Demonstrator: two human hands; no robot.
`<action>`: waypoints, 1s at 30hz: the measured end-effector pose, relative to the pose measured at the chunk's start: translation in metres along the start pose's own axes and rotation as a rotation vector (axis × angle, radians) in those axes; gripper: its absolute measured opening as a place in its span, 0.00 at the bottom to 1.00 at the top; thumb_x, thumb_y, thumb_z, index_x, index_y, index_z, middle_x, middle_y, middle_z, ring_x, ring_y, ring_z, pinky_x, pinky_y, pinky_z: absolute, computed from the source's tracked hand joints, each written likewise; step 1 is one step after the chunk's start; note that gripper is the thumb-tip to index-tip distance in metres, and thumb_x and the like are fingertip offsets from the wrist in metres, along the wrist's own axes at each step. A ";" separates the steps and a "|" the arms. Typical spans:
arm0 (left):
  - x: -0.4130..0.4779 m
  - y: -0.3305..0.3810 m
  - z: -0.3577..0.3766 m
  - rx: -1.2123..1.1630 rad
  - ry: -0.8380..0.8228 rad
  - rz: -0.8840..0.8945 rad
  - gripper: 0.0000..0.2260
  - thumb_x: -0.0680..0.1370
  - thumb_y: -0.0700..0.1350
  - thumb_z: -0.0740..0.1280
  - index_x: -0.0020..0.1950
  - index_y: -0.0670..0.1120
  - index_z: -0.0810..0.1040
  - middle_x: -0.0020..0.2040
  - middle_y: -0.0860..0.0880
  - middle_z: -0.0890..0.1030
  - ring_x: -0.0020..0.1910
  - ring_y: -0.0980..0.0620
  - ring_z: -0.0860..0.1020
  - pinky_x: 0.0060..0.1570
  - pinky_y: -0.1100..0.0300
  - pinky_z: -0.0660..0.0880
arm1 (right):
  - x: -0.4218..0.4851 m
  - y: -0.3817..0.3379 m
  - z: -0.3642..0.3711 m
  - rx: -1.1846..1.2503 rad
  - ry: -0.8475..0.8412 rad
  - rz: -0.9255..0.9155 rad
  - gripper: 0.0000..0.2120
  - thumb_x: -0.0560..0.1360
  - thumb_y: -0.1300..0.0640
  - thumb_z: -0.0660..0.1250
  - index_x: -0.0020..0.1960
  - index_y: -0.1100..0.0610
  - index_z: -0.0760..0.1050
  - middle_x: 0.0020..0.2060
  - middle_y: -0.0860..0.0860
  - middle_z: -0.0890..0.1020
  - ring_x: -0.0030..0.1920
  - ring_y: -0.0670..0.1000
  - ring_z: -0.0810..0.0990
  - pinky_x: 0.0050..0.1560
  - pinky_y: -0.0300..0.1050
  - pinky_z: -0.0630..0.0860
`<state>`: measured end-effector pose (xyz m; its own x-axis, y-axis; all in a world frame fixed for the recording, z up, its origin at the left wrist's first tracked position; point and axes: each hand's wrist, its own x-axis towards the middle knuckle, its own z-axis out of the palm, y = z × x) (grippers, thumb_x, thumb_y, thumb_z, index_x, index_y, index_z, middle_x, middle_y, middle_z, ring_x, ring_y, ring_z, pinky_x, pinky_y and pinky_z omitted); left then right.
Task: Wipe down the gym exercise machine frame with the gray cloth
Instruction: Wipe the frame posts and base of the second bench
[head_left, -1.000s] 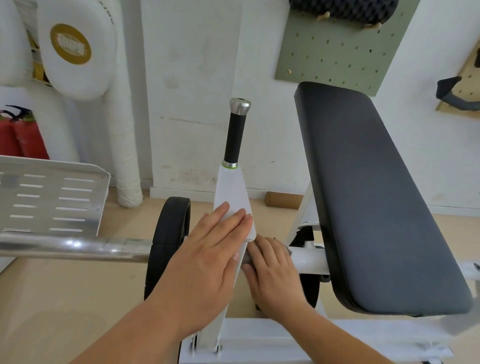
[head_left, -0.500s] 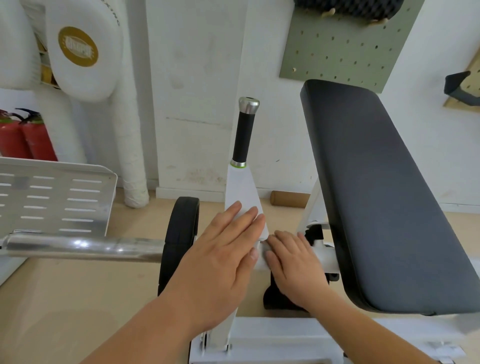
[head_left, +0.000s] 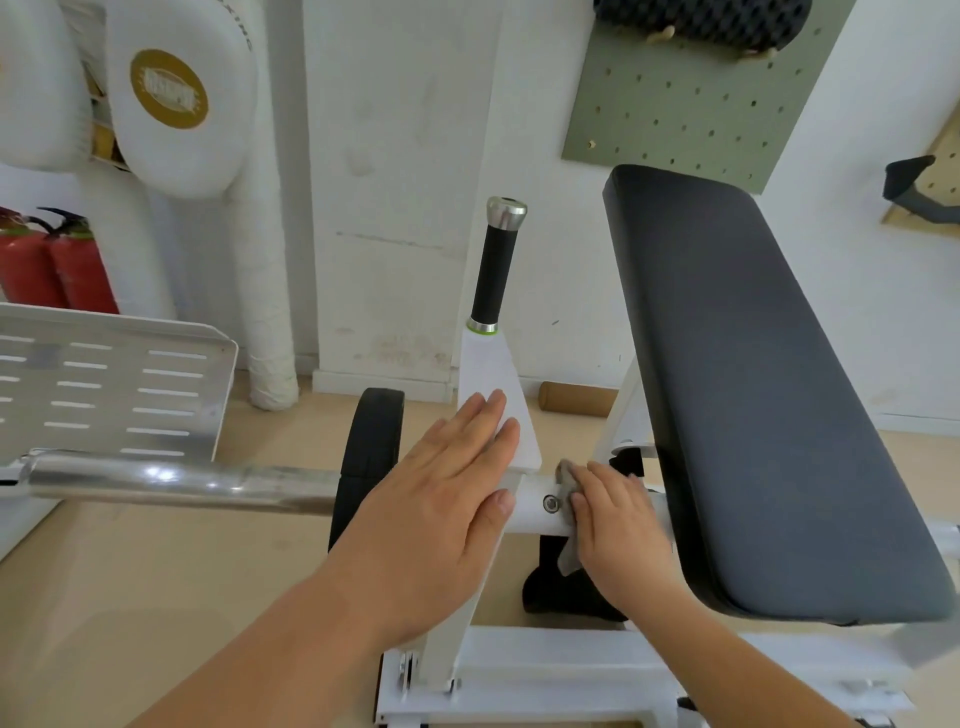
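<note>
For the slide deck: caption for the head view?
Left hand flat on white frame upright; right hand presses gray cloth onto crossbar.

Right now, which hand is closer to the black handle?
Left. The left hand lies flat just below the black handle; the right hand presses the gray cloth farther down.

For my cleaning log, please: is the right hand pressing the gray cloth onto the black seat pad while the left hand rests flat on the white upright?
Not quite: the head view shows the right hand pressing the gray cloth onto the white crossbar, not the black seat pad. The rest holds.
</note>
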<state>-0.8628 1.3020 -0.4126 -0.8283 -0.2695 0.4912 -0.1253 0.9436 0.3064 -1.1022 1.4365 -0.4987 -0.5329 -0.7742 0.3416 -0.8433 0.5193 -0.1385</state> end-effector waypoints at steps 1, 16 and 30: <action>-0.003 -0.003 -0.003 -0.007 0.009 -0.029 0.26 0.86 0.56 0.47 0.84 0.51 0.52 0.84 0.58 0.45 0.81 0.62 0.41 0.81 0.59 0.45 | 0.001 -0.002 -0.004 0.017 -0.006 0.056 0.20 0.86 0.51 0.55 0.77 0.49 0.67 0.72 0.47 0.73 0.73 0.50 0.67 0.79 0.48 0.57; -0.026 0.002 -0.020 -0.128 0.046 -0.313 0.29 0.81 0.63 0.41 0.81 0.58 0.43 0.80 0.66 0.40 0.75 0.74 0.36 0.72 0.76 0.36 | -0.052 -0.134 -0.051 0.796 0.680 0.158 0.22 0.86 0.48 0.51 0.78 0.51 0.66 0.75 0.42 0.70 0.76 0.44 0.68 0.72 0.36 0.67; -0.044 -0.009 -0.027 -0.052 0.043 -0.378 0.28 0.85 0.55 0.48 0.84 0.54 0.42 0.83 0.60 0.39 0.78 0.68 0.36 0.68 0.77 0.33 | -0.078 -0.136 0.042 0.137 0.369 -0.280 0.33 0.83 0.51 0.57 0.82 0.63 0.51 0.83 0.60 0.48 0.82 0.66 0.47 0.80 0.60 0.50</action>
<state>-0.8110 1.2997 -0.4152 -0.7049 -0.6056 0.3692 -0.3886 0.7652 0.5133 -0.9487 1.4114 -0.5452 -0.2442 -0.6846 0.6868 -0.9655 0.2374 -0.1067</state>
